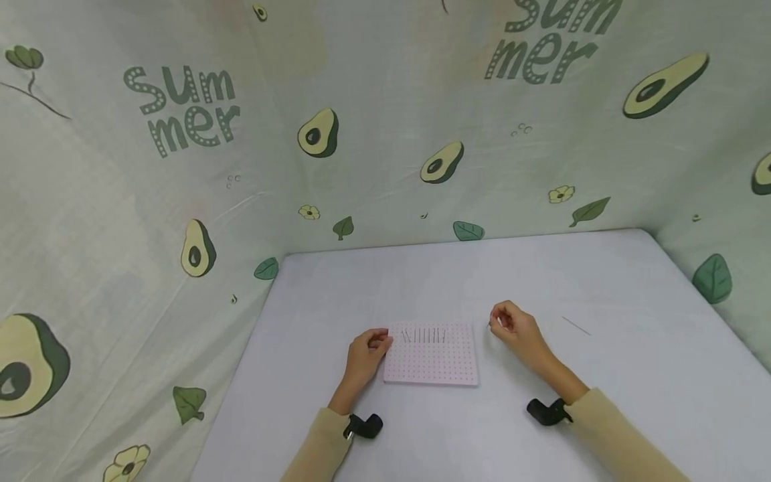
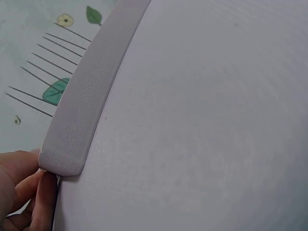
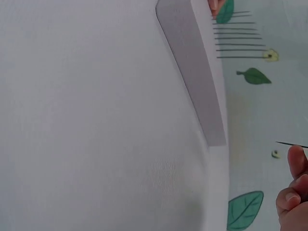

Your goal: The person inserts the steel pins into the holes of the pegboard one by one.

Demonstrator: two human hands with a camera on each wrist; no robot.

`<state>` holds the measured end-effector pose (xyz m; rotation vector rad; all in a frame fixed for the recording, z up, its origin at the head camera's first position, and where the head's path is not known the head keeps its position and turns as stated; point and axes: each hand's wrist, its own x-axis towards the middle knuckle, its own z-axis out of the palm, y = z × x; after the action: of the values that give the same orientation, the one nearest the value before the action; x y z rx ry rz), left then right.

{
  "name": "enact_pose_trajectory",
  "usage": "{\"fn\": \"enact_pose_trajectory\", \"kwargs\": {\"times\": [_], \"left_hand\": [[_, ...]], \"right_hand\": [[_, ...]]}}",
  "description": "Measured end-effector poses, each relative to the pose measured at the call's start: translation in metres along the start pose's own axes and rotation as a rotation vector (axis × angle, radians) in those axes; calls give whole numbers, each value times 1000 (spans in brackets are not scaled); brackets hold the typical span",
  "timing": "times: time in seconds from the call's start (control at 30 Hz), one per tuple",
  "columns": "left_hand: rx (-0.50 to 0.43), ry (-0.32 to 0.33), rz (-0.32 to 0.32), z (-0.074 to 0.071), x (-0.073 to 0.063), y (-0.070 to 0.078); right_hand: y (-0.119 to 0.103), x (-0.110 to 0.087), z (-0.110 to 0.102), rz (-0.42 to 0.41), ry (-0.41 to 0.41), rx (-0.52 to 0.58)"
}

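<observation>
A pale pink pegboard (image 1: 430,367) with a grid of small holes lies on the table. Along its far part stands a row of several thin metal pins (image 2: 60,61), a couple of them leaning. My left hand (image 1: 363,358) grips the board's left edge; in the left wrist view, fingers (image 2: 19,166) bend around its corner. Right of the board and apart from it, my right hand (image 1: 519,333) is raised, thumb and fingertips pinching another thin pin (image 3: 289,144). The pin's dark tip sticks out past the fingers in the right wrist view.
A single thin pin (image 1: 576,326) lies on the white tabletop (image 1: 337,288), right of my right hand. Behind and at the sides hangs a cloth (image 1: 373,134) printed with avocados and leaves. Each wrist carries a black camera (image 1: 547,412).
</observation>
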<state>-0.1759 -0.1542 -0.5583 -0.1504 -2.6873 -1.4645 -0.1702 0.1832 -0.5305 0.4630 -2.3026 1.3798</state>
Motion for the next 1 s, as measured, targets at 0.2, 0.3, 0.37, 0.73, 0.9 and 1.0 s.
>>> {"fn": "enact_pose_trajectory", "kwargs": {"times": [0.2,0.3,0.37,0.73,0.9,1.0], "left_hand": [[-1,1,14,-1,2,1],[4,6,27,-1,3,0],[5,8,34,-1,3,-1],[10,2,21,-1,3,0],[5,-3,3,-2,2,0],[8,2,12,-3,1,-2]], "right_hand": [[-9,6,19,-65,-93,38],[-11,8,27,-93,-149,59],[-13,9,33,-119,-179,75],[-15,7,49,-90,-284,35],[-15,5,53,-56,-312,30],[-14,5,55,-58,-314,27]]}}
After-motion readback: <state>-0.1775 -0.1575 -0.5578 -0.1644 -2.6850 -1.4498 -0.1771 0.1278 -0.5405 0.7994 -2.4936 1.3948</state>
